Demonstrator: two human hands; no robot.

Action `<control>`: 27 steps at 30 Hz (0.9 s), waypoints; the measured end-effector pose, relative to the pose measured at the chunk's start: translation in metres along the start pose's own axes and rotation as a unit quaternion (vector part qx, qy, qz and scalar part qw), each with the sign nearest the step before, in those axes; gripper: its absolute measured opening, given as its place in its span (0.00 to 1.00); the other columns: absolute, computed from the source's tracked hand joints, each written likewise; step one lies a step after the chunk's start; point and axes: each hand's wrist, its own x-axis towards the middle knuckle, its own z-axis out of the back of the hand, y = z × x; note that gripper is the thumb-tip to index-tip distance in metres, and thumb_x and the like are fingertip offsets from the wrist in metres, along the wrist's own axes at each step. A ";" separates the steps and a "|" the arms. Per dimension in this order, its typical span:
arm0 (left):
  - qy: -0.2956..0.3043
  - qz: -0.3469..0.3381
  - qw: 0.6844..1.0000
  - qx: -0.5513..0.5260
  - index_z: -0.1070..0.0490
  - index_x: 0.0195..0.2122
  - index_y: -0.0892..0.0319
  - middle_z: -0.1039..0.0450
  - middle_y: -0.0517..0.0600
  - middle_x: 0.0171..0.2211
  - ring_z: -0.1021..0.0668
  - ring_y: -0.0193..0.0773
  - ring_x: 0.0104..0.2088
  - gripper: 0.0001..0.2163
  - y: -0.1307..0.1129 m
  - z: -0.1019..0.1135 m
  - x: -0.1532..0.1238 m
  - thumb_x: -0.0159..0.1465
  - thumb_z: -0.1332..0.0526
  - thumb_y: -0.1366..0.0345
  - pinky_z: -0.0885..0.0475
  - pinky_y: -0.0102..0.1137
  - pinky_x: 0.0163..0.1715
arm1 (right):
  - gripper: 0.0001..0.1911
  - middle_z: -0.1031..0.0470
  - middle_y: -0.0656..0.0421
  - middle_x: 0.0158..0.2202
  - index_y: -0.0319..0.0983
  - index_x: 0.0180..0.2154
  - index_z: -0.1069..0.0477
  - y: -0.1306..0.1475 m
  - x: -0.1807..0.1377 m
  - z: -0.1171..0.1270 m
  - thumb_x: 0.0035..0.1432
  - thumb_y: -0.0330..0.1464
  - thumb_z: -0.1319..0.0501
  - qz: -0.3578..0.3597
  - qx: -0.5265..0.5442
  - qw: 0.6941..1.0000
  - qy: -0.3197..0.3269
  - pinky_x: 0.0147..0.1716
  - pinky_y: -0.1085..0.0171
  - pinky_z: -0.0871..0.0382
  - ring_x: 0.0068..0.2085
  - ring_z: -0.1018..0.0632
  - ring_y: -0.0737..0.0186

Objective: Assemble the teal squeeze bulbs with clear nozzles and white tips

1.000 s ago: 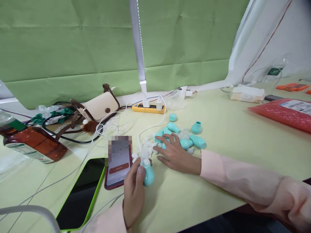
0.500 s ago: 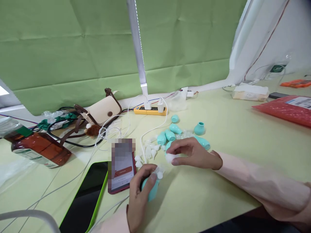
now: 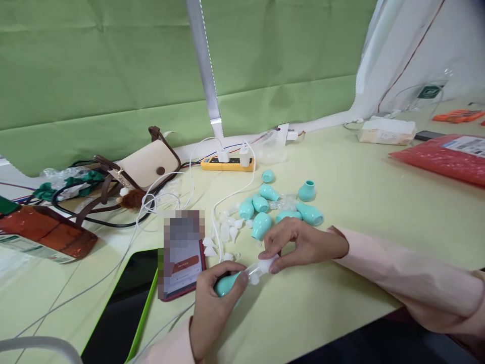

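Observation:
My left hand [image 3: 212, 306] is wrapped round a glossy teal squeeze bulb [image 3: 226, 284]. From the bulb's end a clear plastic nozzle piece [image 3: 253, 273] points toward the right. Between thumb and fingers, my right hand [image 3: 303, 245] pinches a white, soft-looking tip [image 3: 268, 264] against the free end of that clear piece. Whether the tip is seated on it cannot be made out. Beyond the hands lie several loose teal bulbs [image 3: 261, 225], one standing upright [image 3: 306, 191] with its round opening up. Small white cone-shaped tips [image 3: 209, 247] and clear plastic parts [image 3: 284, 203] are scattered beside them.
Left of my hands are a phone in a red case [image 3: 184, 275] and one in a green case [image 3: 125, 303]. White cables run to a yellow power strip [image 3: 227, 164]. A cream handbag [image 3: 147, 167], a brown bottle [image 3: 49, 227] and a red parcel [image 3: 443, 159] lie around.
My right hand has brought the white tip down to the clear piece on the bulb. The bulb has turned so its clear end faces right. The view has shifted slightly.

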 end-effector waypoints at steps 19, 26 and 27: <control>-0.019 -0.104 0.992 0.072 0.28 0.28 0.61 0.25 0.48 0.26 0.24 0.36 0.26 0.06 0.004 -0.005 -0.007 0.47 0.40 0.70 0.29 0.27 0.27 | 0.11 0.27 0.57 0.24 0.33 0.35 0.26 0.000 0.000 -0.005 0.47 0.30 0.38 0.018 -0.018 1.000 0.002 0.23 0.69 0.36 0.25 0.30 0.70; -0.031 -0.172 0.977 0.121 0.32 0.29 0.59 0.27 0.46 0.24 0.25 0.36 0.25 0.07 0.007 -0.004 -0.011 0.47 0.41 0.72 0.31 0.29 0.26 | 0.13 0.28 0.59 0.24 0.36 0.34 0.25 -0.002 -0.002 -0.011 0.42 0.31 0.35 -0.027 0.060 0.998 0.014 0.22 0.71 0.36 0.24 0.30 0.71; -0.034 -0.186 0.974 0.126 0.33 0.29 0.59 0.27 0.46 0.24 0.25 0.35 0.25 0.07 0.008 -0.004 -0.011 0.47 0.41 0.72 0.31 0.28 0.26 | 0.13 0.27 0.59 0.24 0.36 0.34 0.25 -0.001 -0.002 -0.012 0.42 0.31 0.34 -0.030 0.064 0.997 0.009 0.22 0.71 0.36 0.24 0.29 0.71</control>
